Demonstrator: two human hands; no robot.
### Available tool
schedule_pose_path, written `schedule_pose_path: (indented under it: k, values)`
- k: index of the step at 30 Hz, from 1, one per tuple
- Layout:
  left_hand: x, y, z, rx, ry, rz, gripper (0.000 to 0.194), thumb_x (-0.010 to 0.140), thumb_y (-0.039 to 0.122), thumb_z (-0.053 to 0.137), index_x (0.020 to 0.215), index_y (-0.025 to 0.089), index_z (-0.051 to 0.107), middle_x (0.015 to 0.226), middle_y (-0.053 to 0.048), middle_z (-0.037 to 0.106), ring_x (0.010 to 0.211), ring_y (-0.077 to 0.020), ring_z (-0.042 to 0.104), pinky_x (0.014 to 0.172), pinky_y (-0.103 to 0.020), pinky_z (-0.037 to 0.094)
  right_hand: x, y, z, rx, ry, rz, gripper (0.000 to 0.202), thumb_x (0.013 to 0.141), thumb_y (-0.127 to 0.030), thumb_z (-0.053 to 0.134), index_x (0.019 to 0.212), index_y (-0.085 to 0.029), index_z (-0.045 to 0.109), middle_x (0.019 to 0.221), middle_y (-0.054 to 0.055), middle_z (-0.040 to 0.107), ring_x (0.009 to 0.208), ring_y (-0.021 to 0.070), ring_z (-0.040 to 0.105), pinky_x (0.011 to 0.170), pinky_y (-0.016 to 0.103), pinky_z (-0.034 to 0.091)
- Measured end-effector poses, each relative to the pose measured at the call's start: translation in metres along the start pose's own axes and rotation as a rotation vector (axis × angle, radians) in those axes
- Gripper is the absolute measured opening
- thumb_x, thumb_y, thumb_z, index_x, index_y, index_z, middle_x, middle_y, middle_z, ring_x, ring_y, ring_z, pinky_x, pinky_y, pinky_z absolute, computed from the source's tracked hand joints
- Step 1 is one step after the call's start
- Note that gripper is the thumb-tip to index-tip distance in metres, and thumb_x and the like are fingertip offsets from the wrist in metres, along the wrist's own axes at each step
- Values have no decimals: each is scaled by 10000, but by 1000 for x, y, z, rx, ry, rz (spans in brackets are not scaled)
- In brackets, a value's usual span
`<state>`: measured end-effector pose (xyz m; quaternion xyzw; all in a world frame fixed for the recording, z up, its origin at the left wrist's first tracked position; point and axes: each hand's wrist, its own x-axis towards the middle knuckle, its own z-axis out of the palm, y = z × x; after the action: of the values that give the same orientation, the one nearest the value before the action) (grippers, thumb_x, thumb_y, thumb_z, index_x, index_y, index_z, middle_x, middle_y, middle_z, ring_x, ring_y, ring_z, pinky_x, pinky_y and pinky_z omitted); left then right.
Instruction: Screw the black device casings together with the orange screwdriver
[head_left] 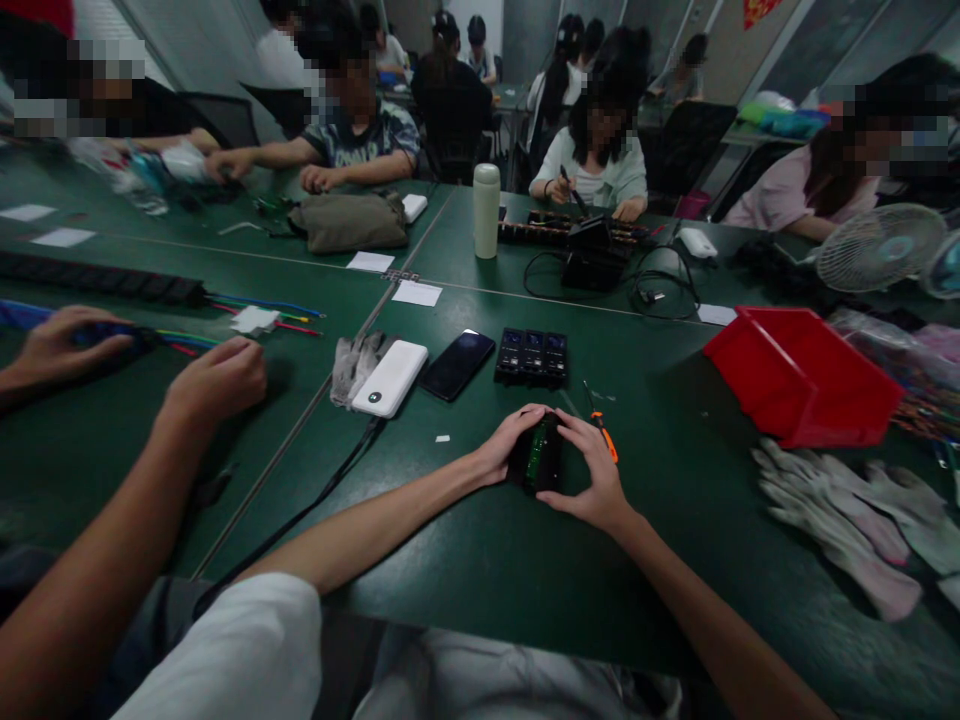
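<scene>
Between my two hands a black plastic housing with a green circuit board rests on or just above the green table. My left hand grips its left side and far edge. From the right, my right hand holds it with thumb at the near edge and fingers at the far edge. Just right of these fingers lies a screwdriver with an orange handle. Beyond my hands sits a black module made of three joined units. A black phone and a white power bank lie to the left.
A red bin and work gloves lie on the right. At the left, a co-worker's hands work by a black strip with coloured wires. A pale bottle stands at the back. A cable runs from the power bank.
</scene>
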<state>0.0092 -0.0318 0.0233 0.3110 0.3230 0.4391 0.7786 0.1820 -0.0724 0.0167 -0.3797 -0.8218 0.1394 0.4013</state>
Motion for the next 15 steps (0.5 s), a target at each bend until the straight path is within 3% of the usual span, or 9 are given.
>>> schedule_pose_path:
  k: [4,8,15]
  values:
    - [1,-2,-1,-15,-23,-2,242,799,378,666,947,187,674,829,-5,653,737,-117,570,667,-221,447,2,-1,0,-26,-46,-20,834,694,-437,765,1410,-264,374,1457,131,432,1330,351,420,1051,585,377]
    - [-2,1,2,-24,-54,-37,254,794,376,672,975,200,646,815,-1,652,737,-137,600,669,-244,458,3,-2,-1,-48,-55,-23,832,700,-442,763,1413,-261,374,1455,133,433,1328,346,419,1054,578,377]
    - [-3,2,5,48,-8,-27,283,779,401,685,993,217,654,849,-11,688,755,-184,631,733,-316,477,2,-2,0,-89,-26,-21,854,683,-471,775,1412,-252,389,1420,140,475,1302,355,442,1041,584,388]
